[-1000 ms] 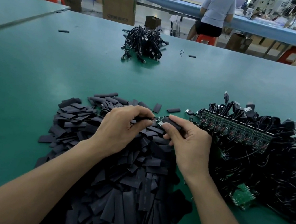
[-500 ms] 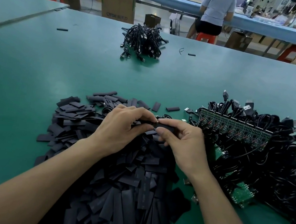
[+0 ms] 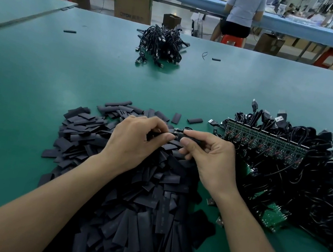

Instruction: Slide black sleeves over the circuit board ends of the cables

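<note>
A big heap of flat black sleeves (image 3: 146, 198) covers the green table (image 3: 36, 95) in front of me. Above it, my left hand (image 3: 135, 140) and my right hand (image 3: 210, 158) meet fingertip to fingertip. My right hand pinches a black sleeve (image 3: 191, 138) between thumb and forefinger. My left hand pinches the cable end (image 3: 178, 131) that enters the sleeve; the small circuit board is now hidden inside. To the right lies a tangle of black cables (image 3: 303, 189) with a strip of joined green circuit boards (image 3: 264, 141).
A smaller bundle of black cables (image 3: 162, 45) lies at the far middle of the table. Loose sleeves (image 3: 194, 120) lie scattered beyond the heap. A person sits on a red stool (image 3: 232, 39) at a blue bench behind, with cardboard boxes (image 3: 133, 4) nearby.
A green circuit board end showed between my fingertips a second ago. The sleeve in my right hand has slid left over it, and my hands have come closer together.
</note>
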Demonstrator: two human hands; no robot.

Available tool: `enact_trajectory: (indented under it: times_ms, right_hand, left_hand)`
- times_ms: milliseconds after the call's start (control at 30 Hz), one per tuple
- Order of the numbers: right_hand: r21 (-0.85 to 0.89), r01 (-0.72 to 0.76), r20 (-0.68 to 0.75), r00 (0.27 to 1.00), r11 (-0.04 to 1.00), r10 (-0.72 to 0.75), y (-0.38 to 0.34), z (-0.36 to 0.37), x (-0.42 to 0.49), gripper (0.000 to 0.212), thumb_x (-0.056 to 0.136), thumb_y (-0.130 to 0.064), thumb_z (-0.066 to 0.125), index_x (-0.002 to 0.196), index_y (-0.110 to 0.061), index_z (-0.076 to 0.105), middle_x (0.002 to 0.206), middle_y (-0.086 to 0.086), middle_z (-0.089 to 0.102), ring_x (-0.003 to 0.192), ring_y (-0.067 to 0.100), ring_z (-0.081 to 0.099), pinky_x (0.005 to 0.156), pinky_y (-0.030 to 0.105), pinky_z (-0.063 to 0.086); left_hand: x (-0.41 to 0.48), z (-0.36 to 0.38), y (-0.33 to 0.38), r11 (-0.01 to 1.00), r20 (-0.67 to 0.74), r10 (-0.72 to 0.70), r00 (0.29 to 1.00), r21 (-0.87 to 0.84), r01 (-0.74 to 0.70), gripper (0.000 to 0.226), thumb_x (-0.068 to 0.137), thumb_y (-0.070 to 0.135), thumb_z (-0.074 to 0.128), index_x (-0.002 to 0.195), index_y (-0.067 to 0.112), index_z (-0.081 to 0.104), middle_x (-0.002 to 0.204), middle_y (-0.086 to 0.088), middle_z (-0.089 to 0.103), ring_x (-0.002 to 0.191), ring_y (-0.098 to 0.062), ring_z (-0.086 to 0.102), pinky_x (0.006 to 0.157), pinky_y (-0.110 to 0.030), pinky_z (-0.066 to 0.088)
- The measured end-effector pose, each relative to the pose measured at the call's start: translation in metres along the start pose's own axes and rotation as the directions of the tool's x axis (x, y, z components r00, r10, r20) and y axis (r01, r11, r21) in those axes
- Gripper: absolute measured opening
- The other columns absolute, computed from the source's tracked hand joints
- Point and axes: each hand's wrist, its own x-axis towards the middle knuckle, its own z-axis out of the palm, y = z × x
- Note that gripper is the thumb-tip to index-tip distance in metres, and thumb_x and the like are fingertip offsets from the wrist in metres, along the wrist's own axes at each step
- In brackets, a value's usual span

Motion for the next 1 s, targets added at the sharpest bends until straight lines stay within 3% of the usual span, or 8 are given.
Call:
enact_trajectory:
  times_ms: [67,267,400,600,800,1000]
  right_hand:
    - [0.011,0.005,0.003,1.0,1.0,-0.005,0.0006,-0.0003,-0.0001,0.023,0.084,-0.003,0.076,0.091,-0.025,0.076,0.067,0.002,0.074,0.058,0.011,0.067,0.058,0.018,0.052]
    - [-0.016,0.035,0.041,0.999,0.999,-0.035,0.0016,-0.0004,-0.0011,0.025,0.084,-0.008,0.078,0.096,-0.029,0.075,0.078,-0.001,0.077,0.067,0.015,0.073,0.063,0.02,0.054]
    - [-0.035,0.05,0.04,0.998,0.998,-0.048,0.0024,-0.0005,-0.0008,0.024,0.085,-0.007,0.076,0.093,-0.03,0.075,0.075,-0.001,0.076,0.066,0.014,0.072,0.063,0.019,0.054]
    - [-0.019,0.045,0.013,0.999,0.999,-0.045,0.0036,-0.0002,0.0005,0.021,0.088,-0.003,0.072,0.09,-0.024,0.074,0.072,0.007,0.074,0.06,0.017,0.071,0.057,0.024,0.055]
    - [-0.002,0.055,0.031,0.998,0.999,-0.055,0.0034,-0.0012,0.0003,0.022,0.087,-0.002,0.073,0.091,-0.023,0.075,0.07,0.005,0.074,0.061,0.017,0.071,0.058,0.023,0.054]
    - [0.015,0.001,0.066,0.998,1.0,-0.002,0.0029,0.0015,-0.0008,0.029,0.085,0.001,0.074,0.097,-0.025,0.075,0.072,0.001,0.075,0.062,0.01,0.068,0.058,0.019,0.053]
  left_hand:
    - [0.0004,-0.0002,-0.0008,1.0,0.016,0.025,1.0,0.008,-0.025,0.024,0.088,0.05,0.064,0.089,0.029,0.074,0.071,0.013,0.063,0.068,-0.01,0.055,0.071,-0.036,0.047]
    - [0.0015,-0.0008,0.001,0.995,0.014,0.099,0.995,-0.017,-0.099,0.022,0.088,0.042,0.065,0.086,0.022,0.075,0.066,0.027,0.053,0.065,0.008,0.048,0.076,-0.017,0.033]
    - [0.0016,-0.0015,0.0006,0.995,0.039,0.097,0.995,-0.019,-0.096,0.022,0.088,0.042,0.064,0.086,0.023,0.075,0.069,0.017,0.062,0.065,0.007,0.049,0.076,-0.022,0.034]
    - [0.0003,-0.0025,0.0048,0.997,0.012,0.075,0.997,-0.016,-0.075,0.032,0.091,0.051,0.055,0.083,0.027,0.074,0.063,0.026,0.051,0.066,0.003,0.051,0.083,-0.016,0.032]
    - [-0.0004,-0.0046,0.0054,0.996,0.071,0.077,0.994,-0.038,-0.075,0.029,0.092,0.045,0.055,0.085,0.024,0.074,0.071,0.011,0.067,0.071,-0.01,0.058,0.086,-0.026,0.034]
    - [-0.0012,-0.0037,0.0058,0.994,0.094,0.109,0.99,-0.027,-0.107,0.031,0.092,0.045,0.052,0.09,0.023,0.075,0.072,0.014,0.064,0.071,-0.005,0.053,0.085,-0.023,0.033]
